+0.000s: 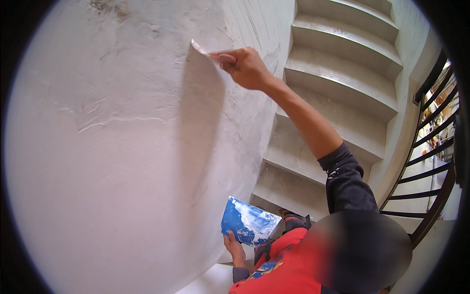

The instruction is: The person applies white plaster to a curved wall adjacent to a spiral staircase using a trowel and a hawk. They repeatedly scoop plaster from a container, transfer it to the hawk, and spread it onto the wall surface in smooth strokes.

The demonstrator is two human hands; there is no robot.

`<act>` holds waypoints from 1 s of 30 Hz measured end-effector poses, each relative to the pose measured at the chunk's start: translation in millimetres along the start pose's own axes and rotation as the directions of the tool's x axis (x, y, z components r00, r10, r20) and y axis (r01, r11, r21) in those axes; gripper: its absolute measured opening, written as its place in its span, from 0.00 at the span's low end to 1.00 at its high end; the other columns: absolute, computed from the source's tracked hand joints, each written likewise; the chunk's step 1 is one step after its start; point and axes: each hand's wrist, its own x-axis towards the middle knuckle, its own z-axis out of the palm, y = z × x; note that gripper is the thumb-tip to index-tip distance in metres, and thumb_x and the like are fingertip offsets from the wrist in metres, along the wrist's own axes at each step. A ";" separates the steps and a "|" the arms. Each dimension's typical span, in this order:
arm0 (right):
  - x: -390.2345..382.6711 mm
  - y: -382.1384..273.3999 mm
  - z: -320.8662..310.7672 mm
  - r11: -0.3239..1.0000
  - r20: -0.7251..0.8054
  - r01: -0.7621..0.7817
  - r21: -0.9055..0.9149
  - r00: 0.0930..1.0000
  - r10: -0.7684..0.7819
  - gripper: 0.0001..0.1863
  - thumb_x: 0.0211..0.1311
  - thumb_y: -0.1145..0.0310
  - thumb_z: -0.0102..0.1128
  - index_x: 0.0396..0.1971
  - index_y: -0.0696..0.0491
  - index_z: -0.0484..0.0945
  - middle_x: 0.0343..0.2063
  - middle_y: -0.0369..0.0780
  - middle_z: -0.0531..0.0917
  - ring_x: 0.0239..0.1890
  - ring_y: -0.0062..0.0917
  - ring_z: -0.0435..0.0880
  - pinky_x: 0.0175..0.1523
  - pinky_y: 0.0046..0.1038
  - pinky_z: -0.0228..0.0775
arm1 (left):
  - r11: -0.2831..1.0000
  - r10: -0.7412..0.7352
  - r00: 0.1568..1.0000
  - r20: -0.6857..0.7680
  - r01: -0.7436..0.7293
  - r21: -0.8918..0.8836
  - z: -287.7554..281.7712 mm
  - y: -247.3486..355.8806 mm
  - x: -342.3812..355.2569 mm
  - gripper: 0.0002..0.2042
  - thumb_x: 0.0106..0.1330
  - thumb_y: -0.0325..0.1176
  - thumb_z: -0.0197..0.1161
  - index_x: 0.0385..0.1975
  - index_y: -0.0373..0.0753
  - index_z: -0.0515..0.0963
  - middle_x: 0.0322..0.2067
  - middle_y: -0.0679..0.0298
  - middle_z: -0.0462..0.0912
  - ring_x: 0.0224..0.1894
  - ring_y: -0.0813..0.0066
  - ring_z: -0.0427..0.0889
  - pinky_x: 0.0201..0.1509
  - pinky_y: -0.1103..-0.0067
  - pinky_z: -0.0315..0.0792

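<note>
One right grip is clamped on one thin blade, which points leftward from it at one wall — and, lower down, one left grip holds one blue board with white smears.

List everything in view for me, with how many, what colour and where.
wall: one, off-white and patchy, left side
stairs: one flight, grey-white, upper right
railing: one, dark, right side
clutter: uncounted, mixed colours, beyond the railing
scraper: one, whitish, upper middle, in right hand
board: one, blue smeared with white, lower middle, in left hand
top: one, red with dark sleeves, lower right
right hand: one, bare, upper middle
left hand: one, bare, lower middle
</note>
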 end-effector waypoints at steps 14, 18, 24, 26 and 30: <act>-260.1 101.9 52.5 0.793 0.167 -0.609 0.008 0.782 0.600 0.09 0.53 0.73 0.56 0.33 0.58 0.80 0.27 0.47 0.83 0.26 0.31 0.80 0.36 0.29 0.71 | 0.950 -0.311 0.948 -0.064 0.309 -0.036 7.0 5.8 0.1 0.17 0.69 0.38 0.52 0.55 0.41 0.67 0.44 0.62 0.77 0.39 0.73 0.79 0.37 0.76 0.77; -404.2 110.9 34.0 0.453 0.022 -0.889 -0.075 0.452 0.892 0.11 0.49 0.71 0.59 0.33 0.58 0.80 0.26 0.43 0.83 0.29 0.27 0.81 0.38 0.28 0.71 | 0.927 -0.375 0.923 -0.084 0.371 -0.051 -19.2 -19.3 18.5 0.17 0.69 0.37 0.53 0.55 0.40 0.67 0.45 0.61 0.77 0.38 0.72 0.80 0.37 0.74 0.78; -472.3 92.8 19.7 0.154 -0.212 -0.982 0.105 0.130 0.969 0.07 0.51 0.70 0.61 0.28 0.56 0.81 0.22 0.37 0.81 0.26 0.18 0.77 0.33 0.26 0.68 | 0.855 -0.499 0.867 -0.015 0.489 -0.170 -31.1 -70.8 31.4 0.14 0.66 0.34 0.57 0.50 0.44 0.69 0.37 0.64 0.78 0.30 0.74 0.79 0.29 0.79 0.75; -458.7 87.7 16.1 0.211 -0.134 -0.977 0.012 0.207 0.969 0.08 0.52 0.69 0.62 0.30 0.57 0.82 0.23 0.38 0.82 0.27 0.18 0.78 0.34 0.26 0.68 | 0.821 -0.547 0.837 -0.002 0.536 -0.198 -22.8 -82.9 24.2 0.13 0.66 0.33 0.57 0.49 0.44 0.69 0.37 0.64 0.78 0.30 0.73 0.79 0.29 0.79 0.75; -417.4 71.1 16.8 0.341 0.045 -0.923 -0.176 0.339 0.940 0.11 0.53 0.66 0.62 0.30 0.60 0.82 0.22 0.39 0.82 0.26 0.20 0.79 0.33 0.28 0.69 | 0.751 -0.618 0.786 0.000 0.590 -0.297 -8.5 -121.2 20.3 0.13 0.65 0.32 0.58 0.48 0.44 0.68 0.36 0.64 0.77 0.30 0.72 0.79 0.29 0.79 0.75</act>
